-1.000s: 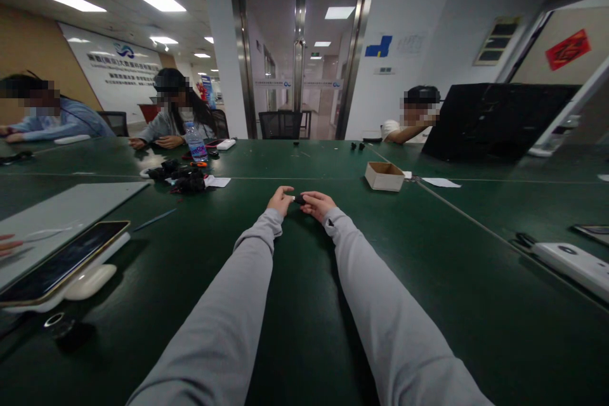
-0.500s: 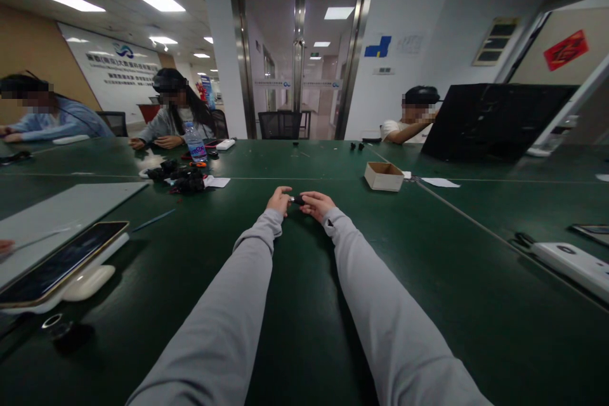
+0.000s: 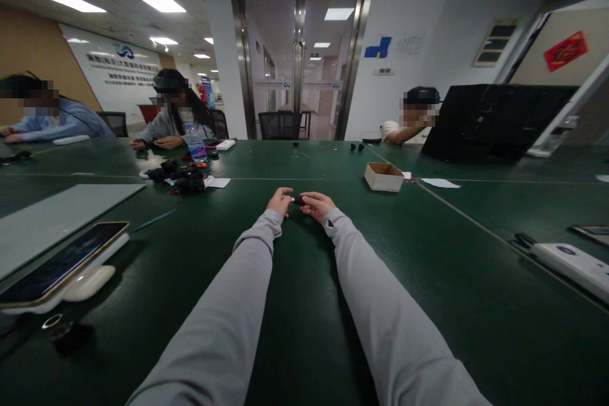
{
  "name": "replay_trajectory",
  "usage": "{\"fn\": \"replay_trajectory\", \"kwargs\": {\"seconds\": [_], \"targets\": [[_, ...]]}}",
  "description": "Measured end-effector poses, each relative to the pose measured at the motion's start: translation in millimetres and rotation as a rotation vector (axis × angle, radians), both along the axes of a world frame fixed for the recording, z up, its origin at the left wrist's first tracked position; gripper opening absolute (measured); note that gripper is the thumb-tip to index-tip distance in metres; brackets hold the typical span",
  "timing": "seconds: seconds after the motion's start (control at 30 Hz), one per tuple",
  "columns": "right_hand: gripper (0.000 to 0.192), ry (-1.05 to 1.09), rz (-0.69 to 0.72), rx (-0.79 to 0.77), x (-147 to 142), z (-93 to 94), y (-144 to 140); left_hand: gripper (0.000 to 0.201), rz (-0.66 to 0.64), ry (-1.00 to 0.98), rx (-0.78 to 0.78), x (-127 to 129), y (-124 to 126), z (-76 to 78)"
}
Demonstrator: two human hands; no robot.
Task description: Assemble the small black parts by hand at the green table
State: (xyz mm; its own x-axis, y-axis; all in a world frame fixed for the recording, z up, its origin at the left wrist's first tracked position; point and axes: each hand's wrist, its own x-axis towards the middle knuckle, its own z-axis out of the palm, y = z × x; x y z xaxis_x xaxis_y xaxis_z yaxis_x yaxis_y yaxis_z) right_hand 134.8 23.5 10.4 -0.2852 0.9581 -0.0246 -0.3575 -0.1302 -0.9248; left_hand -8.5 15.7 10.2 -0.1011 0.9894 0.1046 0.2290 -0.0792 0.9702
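pinching a small black part (image 3: pixel 299 201) between left hand (image 3: pixel 280 202) and right hand (image 3: pixel 316 204), just above the green table (image 3: pixel 428 247), mid-scene, both hands curled nearly closed around its ends. looking light, rigid and probably smooth, so likely needing only a fingertip grip at each end; too small to tell more. sitting well apart: a cardboard box (image 3: pixel 384 176) far right, a pile of black parts (image 3: pixel 183 179) far left.

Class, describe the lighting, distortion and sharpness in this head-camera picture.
Head view: ceiling panels light the room evenly, wide-angle bending stretches the sleeves and curves the table edges, and the small black part between left hand and right hand is too tiny to resolve.
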Motion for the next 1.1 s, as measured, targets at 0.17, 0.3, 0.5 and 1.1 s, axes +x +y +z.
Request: {"fn": "replay_trajectory", "kwargs": {"seconds": [0.17,0.3,0.5,1.1], "targets": [[0.013,-0.006,0.01,-0.001,0.4,0.4,0.0,0.03,-0.012,0.006,-0.005,-0.4,-0.3,0.5],[0.012,0.006,-0.001,-0.013,0.2,0.9,-0.3,0.031,-0.045,-0.035,0.014,-0.8,-0.7,0.7],[0.011,0.014,0.002,-0.011,0.2,1.9,-1.3,0.027,-0.072,-0.078,0.023,-1.1,0.6,-0.8],[0.013,-0.006,0.024,-0.013,-0.3,4.3,-4.2,0.027,-0.077,-0.042,-0.001,-1.3,1.8,-1.4]]}}
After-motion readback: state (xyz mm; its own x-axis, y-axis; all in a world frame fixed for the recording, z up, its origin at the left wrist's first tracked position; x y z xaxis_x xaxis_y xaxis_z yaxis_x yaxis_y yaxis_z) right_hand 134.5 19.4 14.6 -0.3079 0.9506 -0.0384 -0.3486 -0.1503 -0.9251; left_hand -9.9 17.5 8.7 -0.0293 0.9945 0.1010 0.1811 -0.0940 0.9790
